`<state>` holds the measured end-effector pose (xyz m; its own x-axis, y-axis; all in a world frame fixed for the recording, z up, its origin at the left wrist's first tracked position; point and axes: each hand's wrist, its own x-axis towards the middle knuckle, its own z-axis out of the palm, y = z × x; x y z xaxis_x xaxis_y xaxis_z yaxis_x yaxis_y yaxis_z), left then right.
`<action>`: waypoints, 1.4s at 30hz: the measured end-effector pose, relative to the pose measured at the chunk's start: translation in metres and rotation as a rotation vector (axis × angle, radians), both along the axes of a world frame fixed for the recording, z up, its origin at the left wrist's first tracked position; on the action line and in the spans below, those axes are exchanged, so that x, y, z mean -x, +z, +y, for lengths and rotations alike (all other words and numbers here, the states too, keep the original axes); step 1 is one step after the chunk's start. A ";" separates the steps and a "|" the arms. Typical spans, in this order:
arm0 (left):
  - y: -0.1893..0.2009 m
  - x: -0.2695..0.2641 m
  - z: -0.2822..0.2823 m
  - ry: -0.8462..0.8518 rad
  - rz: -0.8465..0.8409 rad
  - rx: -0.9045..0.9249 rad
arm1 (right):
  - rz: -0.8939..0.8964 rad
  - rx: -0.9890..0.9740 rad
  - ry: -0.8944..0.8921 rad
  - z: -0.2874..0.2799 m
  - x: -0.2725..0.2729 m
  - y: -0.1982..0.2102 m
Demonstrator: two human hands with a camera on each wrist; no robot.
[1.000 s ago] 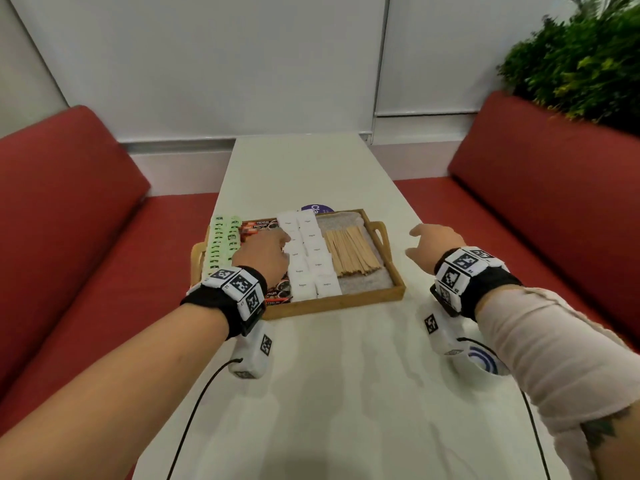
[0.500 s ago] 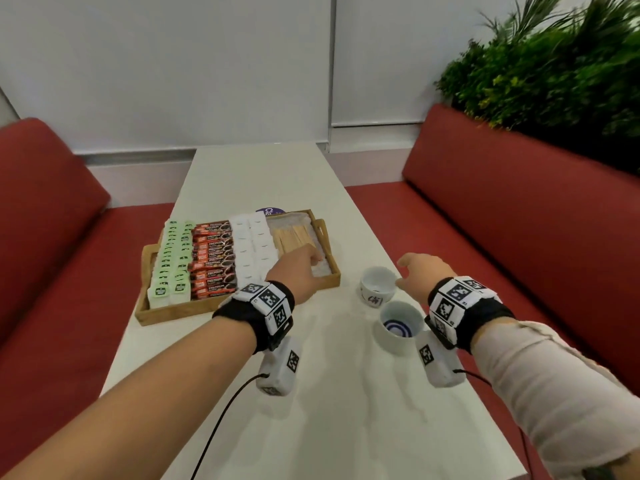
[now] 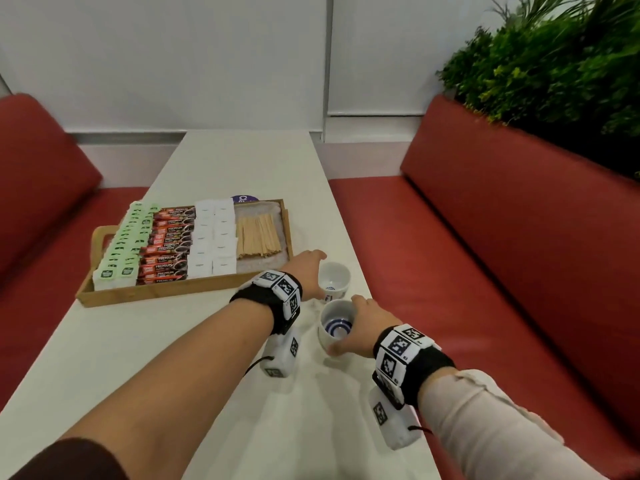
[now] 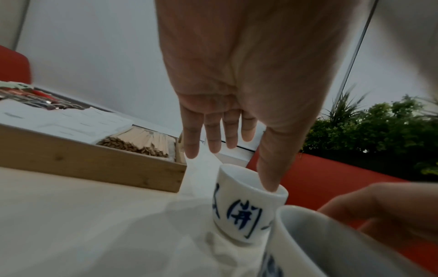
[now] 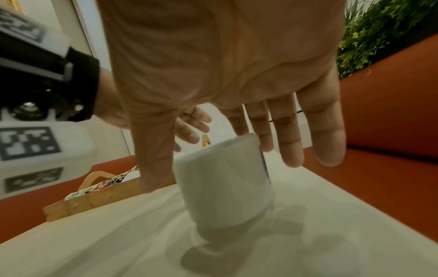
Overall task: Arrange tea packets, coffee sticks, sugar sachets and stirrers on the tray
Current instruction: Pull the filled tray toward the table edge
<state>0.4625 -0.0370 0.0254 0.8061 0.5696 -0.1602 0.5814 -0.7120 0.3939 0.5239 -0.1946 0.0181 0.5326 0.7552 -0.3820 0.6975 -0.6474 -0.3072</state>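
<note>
A wooden tray (image 3: 166,292) holds rows of green tea packets (image 3: 126,244), coffee sticks (image 3: 169,244), white sugar sachets (image 3: 213,233) and wooden stirrers (image 3: 258,235). Two small white cups with blue marks stand to its right. At the far cup (image 3: 334,280) my left hand (image 3: 311,261) has straight fingers. In the left wrist view its thumb tip touches the rim of that cup (image 4: 246,209). My right hand (image 3: 363,323) lies round the near cup (image 3: 334,327), thumb on one side and fingers on the other. The right wrist view shows that cup (image 5: 225,183) blurred.
The cups stand close to the white table's right edge (image 3: 367,296). Red benches (image 3: 502,254) run along both sides, and green plants (image 3: 554,74) rise behind the right one. A round blue thing (image 3: 244,199) peeks out behind the tray.
My left hand has left the tray and moved right to the far cup. My right hand has come down round the near cup. The view has swung to the right.
</note>
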 end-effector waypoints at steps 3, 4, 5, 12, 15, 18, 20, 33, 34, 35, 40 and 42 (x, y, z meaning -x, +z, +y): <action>-0.002 -0.017 -0.003 -0.028 0.037 -0.035 | -0.006 -0.041 -0.010 0.001 -0.001 -0.006; -0.003 -0.022 -0.003 -0.039 0.048 -0.051 | -0.009 -0.055 -0.017 0.001 -0.002 -0.008; -0.004 -0.026 -0.004 -0.051 0.062 -0.059 | -0.009 -0.067 -0.024 0.002 -0.002 -0.010; -0.014 -0.044 0.010 -0.148 0.204 -0.080 | 0.030 -0.151 -0.040 0.005 -0.007 -0.021; -0.014 -0.053 0.022 -0.157 0.233 -0.091 | 0.045 -0.163 -0.036 0.013 -0.012 -0.021; -0.014 -0.060 0.040 -0.136 0.242 -0.107 | 0.046 -0.159 -0.021 0.026 -0.017 -0.018; -0.013 -0.064 0.053 -0.128 0.252 -0.124 | 0.055 -0.156 -0.016 0.035 -0.021 -0.019; -0.021 -0.110 0.138 -0.069 0.353 -0.356 | 0.097 -0.181 -0.016 0.110 -0.070 -0.022; -0.021 -0.113 0.141 -0.057 0.348 -0.360 | 0.098 -0.188 -0.019 0.116 -0.073 -0.022; -0.021 -0.114 0.144 -0.047 0.341 -0.363 | 0.099 -0.198 -0.023 0.123 -0.076 -0.023; -0.020 -0.119 0.155 -0.008 0.307 -0.410 | 0.100 -0.241 -0.032 0.149 -0.088 -0.026; -0.021 -0.119 0.158 0.023 0.291 -0.434 | 0.109 -0.249 -0.036 0.156 -0.090 -0.028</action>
<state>0.5810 0.1214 0.0044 0.7497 0.6506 -0.1210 0.6404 -0.7594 -0.1152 0.6141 -0.0387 -0.0095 0.5269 0.8143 -0.2435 0.6293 -0.5663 -0.5323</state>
